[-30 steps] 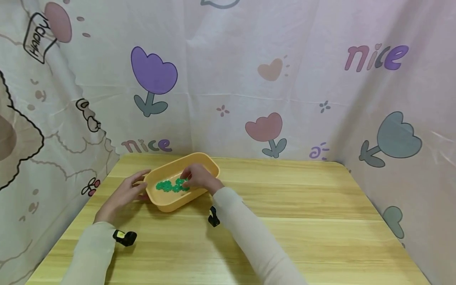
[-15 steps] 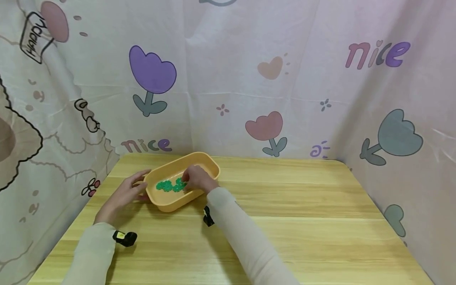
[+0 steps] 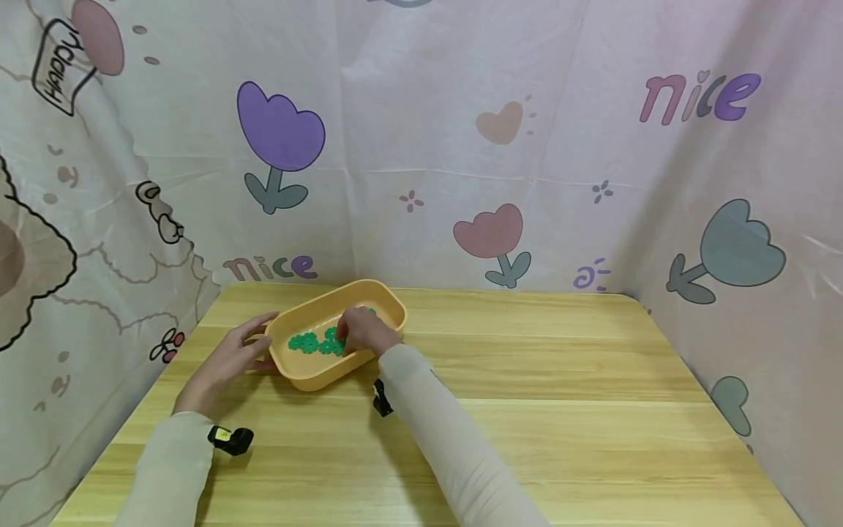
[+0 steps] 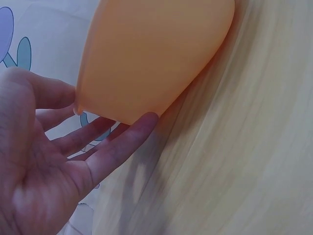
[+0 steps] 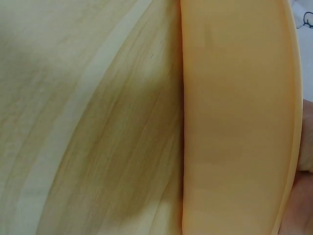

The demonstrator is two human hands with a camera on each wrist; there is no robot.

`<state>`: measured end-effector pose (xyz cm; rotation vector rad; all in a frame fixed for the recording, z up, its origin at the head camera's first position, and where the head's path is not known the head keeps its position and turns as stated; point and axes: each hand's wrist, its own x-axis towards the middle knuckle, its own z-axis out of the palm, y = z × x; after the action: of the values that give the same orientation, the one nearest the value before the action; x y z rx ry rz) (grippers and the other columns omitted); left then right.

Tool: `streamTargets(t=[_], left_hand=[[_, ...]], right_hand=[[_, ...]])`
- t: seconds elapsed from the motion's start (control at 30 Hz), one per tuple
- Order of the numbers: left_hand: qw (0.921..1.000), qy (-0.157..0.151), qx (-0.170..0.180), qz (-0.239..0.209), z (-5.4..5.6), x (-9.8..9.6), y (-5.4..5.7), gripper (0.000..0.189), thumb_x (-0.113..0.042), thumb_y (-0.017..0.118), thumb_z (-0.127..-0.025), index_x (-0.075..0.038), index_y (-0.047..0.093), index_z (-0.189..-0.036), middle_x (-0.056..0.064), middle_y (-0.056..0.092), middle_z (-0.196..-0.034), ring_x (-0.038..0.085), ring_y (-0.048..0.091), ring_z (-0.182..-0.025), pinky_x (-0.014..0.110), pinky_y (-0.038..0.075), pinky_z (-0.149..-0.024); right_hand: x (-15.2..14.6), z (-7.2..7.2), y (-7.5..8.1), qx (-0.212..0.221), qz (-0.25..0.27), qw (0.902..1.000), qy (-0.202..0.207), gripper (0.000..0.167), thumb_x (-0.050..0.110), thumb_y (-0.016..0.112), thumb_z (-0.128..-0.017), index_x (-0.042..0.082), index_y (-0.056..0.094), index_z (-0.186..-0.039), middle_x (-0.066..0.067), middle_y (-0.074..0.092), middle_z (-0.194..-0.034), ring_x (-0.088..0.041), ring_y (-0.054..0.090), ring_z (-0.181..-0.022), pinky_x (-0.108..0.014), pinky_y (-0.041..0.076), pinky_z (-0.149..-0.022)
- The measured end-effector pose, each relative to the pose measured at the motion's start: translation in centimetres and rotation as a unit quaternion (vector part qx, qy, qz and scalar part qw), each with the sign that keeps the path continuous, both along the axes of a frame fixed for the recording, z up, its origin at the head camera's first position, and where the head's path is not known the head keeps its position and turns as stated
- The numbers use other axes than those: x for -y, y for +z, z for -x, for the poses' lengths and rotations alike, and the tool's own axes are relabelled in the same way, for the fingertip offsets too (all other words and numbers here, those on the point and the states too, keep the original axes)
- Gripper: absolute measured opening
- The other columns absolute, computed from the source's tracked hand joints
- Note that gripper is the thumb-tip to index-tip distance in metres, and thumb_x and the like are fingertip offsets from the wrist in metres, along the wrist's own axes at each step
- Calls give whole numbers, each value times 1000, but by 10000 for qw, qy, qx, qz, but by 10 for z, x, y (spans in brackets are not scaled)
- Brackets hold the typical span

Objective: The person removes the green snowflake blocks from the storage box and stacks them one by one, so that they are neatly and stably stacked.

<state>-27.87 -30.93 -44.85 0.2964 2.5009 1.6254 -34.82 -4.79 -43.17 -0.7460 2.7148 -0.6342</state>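
A yellow-orange plastic tray (image 3: 316,377) stands slantwise on the table. Several small green flower-shaped pieces (image 3: 306,342) lie together on its floor. My left hand (image 3: 233,355) is at the tray's left end. In the left wrist view, the fingertips of the left hand (image 4: 63,161) touch the end wall and rim, with the fingers mostly extended. My right hand (image 3: 367,331) reaches down inside the tray, over the right part of the green pieces. Its fingertips are hidden; in the right wrist view the tray wall (image 5: 239,117) covers most of the hand.
The tray stands on a light wooden table (image 3: 560,410), near its far left corner. A printed cloth (image 3: 408,110) hangs behind the table and along its sides. Small black cameras are strapped at both wrists.
My right hand has shifted slightly within the tray, its forearm moving left. A bit of green now shows behind that hand. The left hand and tray stay in place.
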Motion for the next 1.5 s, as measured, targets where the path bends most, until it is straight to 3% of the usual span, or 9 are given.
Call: streamTargets(t=[0.23, 0.47, 0.63, 0.8, 1.03, 1.27, 1.5], left_hand=[[10000, -18, -12, -1, 0, 0, 1, 60, -13, 43, -111, -2, 19, -164, 39, 35, -151, 52, 54, -128, 43, 64, -87], [10000, -42, -1, -21, 0, -1, 1, 60, -12, 42, -111, -1, 18, -164, 40, 34, -152, 52, 54, -128, 41, 64, -86], [10000, -49, 52, -35, 0, -4, 3, 60, -11, 42, -111, -2, 17, -165, 40, 32, -152, 54, 52, -129, 42, 64, -88], [9999, -29, 100, -29, 1, -6, 3, 60, -12, 42, -111, -3, 17, -165, 39, 31, -153, 56, 49, -132, 43, 64, -88], [9999, -38, 88, -64, 2, -6, 0, 60, -11, 42, -111, -3, 16, -165, 40, 32, -152, 57, 49, -131, 43, 64, -87], [10000, 8, 48, 16, 0, -4, -1, 60, -12, 42, -111, -2, 17, -165, 40, 33, -151, 55, 50, -131, 41, 64, -86], [10000, -3, -42, 48, -2, -4, 1, 59, -12, 42, -111, 0, 18, -164, 40, 35, -149, 51, 54, -127, 40, 65, -85]], right_hand=[[-1, 1, 1, -21, -24, 9998, 181, 26, 9, 88, -81, 15, 82, -105, -1, 76, -105, -10, 62, -93, -19, 55, -85], [-2, 0, 2, -47, -64, 9997, 240, 32, 13, 88, -82, 14, 81, -113, 0, 75, -119, -12, 65, -108, -20, 55, -94], [-6, 2, 3, -84, 76, 9994, 317, 35, 15, 90, -81, 12, 80, -115, -1, 76, -117, -10, 63, -102, -19, 55, -92], [-12, 3, 6, -190, 439, 9974, 531, 38, 18, 91, -79, 9, 80, -114, -2, 78, -111, -7, 62, -92, -15, 53, -82], [-26, 2, 11, 89, 1176, 9906, 690, 38, 14, 89, -81, 4, 78, -116, -9, 79, -113, -8, 69, -87, -14, 56, -76], [-49, 0, 16, 107, 1766, 9791, 1006, 34, 12, 87, -83, 0, 78, -114, -14, 78, -110, -15, 71, -88, -14, 56, -77], [-80, -7, 22, 22, 1983, 9764, 856, 31, 16, 88, -83, 7, 79, -111, -7, 77, -106, -6, 68, -87, -16, 58, -80]])
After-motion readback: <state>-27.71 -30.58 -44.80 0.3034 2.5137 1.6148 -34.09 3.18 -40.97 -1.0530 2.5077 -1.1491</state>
